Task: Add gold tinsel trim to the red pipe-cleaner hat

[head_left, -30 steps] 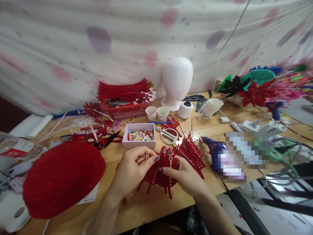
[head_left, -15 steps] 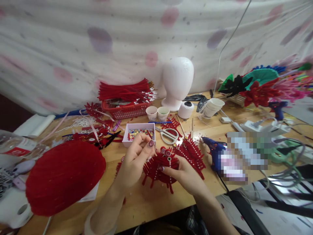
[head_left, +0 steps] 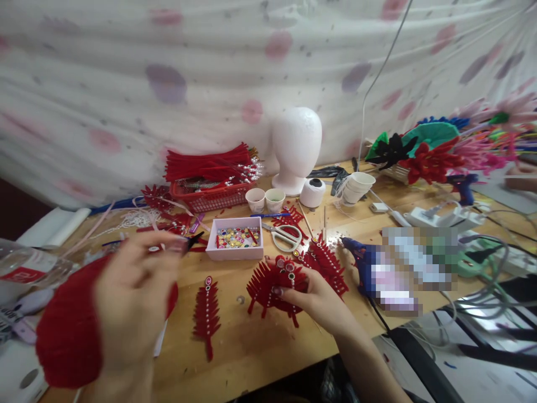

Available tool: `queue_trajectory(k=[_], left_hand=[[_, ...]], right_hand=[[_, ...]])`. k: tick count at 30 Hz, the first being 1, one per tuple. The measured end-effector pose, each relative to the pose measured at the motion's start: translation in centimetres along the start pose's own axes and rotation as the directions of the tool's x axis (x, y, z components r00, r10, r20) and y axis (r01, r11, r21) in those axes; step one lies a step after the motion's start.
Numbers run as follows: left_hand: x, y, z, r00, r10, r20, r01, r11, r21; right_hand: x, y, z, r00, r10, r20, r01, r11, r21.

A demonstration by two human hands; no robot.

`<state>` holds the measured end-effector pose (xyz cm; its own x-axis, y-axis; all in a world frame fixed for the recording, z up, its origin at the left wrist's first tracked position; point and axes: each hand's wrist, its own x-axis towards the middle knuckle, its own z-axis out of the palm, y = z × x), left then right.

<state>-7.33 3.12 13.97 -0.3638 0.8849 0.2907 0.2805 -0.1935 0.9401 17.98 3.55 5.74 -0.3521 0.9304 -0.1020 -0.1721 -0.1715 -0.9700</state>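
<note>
Several red fronds point(head_left: 262, 286) are at near centre, clamped in the right hand point(head_left: 311, 294) and partly hiding it. At left, the blurred left hand point(head_left: 138, 280) covers part of a red disc point(head_left: 69, 336); whether it grips the black item point(head_left: 194, 240) just beside it, I cannot tell.

We can make out no word, brand or number for certain. Between eight and nine o'clock on the counter point(head_left: 243, 352), a clear bottle point(head_left: 53, 261) carries a red label point(head_left: 20, 274) with white marks, too blurred for us to read. Just past eight o'clock, dark characters on a pale wrapper point(head_left: 13, 323) are equally illegible. Near four o'clock, a pixelated patch point(head_left: 396, 282) defeats us.
</note>
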Motion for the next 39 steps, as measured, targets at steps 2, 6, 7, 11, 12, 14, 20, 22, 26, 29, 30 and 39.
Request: queue_trajectory(k=[2,6,7,11,12,14,20,22,26,29,30,39], left_hand=[[-0.9,0.3,2.5,0.964,-0.057,0.261,0.040,0.997,0.069],[-1.5,0.9,6.2,0.769,-0.147,0.622,0.091,0.989,0.120],[-1.5,1.0,6.6,0.717,-0.171,0.676,0.110,0.985,0.132],[-1.3,1.1,6.6,0.597,-0.250,0.763,0.237,0.963,0.130],[-1.2,1.0,6.5,0.597,-0.254,0.761,0.256,0.959,0.118],[-1.1,0.5,6.3,0.603,-0.247,0.758,0.276,0.957,0.092],[-0.4,-0.2,6.4,0.638,-0.128,0.760,0.198,0.980,-0.001],[-0.5,0.1,6.4,0.671,-0.043,0.740,0.114,0.992,-0.046],[-0.9,0.2,6.3,0.670,-0.049,0.740,0.210,0.970,-0.126],[-0.9,-0.2,5.6,0.761,-0.067,0.646,0.276,0.933,-0.229],[-0.8,-0.3,5.3,0.806,-0.061,0.589,0.267,0.925,-0.271],[-1.9,3.4,5.8,0.746,-0.054,0.664,-0.254,0.898,0.359]], right_hand=[[0.0,-0.7,0.5,0.995,-0.087,0.041,0.091,0.991,-0.100],[-0.4,-2.0,1.3,0.973,-0.199,0.114,0.226,0.913,-0.339],[-0.5,-2.2,1.5,0.970,-0.209,0.127,0.242,0.895,-0.375],[-0.7,-2.6,1.8,0.964,-0.219,0.151,0.264,0.859,-0.440],[-0.7,-2.6,1.8,0.964,-0.217,0.156,0.265,0.851,-0.453],[-0.7,-2.7,1.9,0.961,-0.222,0.168,0.276,0.839,-0.470],[-0.7,-3.0,2.1,0.943,-0.265,0.201,0.331,0.806,-0.490],[-0.7,-3.0,2.2,0.946,-0.259,0.194,0.323,0.802,-0.503],[-0.6,-2.9,2.1,0.963,-0.232,0.139,0.271,0.827,-0.493],[-0.5,-2.6,1.9,0.962,-0.231,0.146,0.273,0.847,-0.456],[-0.5,-2.5,1.9,0.961,-0.232,0.150,0.275,0.849,-0.451],[-0.4,-2.9,3.0,0.949,-0.281,0.145,0.316,0.835,-0.450]])
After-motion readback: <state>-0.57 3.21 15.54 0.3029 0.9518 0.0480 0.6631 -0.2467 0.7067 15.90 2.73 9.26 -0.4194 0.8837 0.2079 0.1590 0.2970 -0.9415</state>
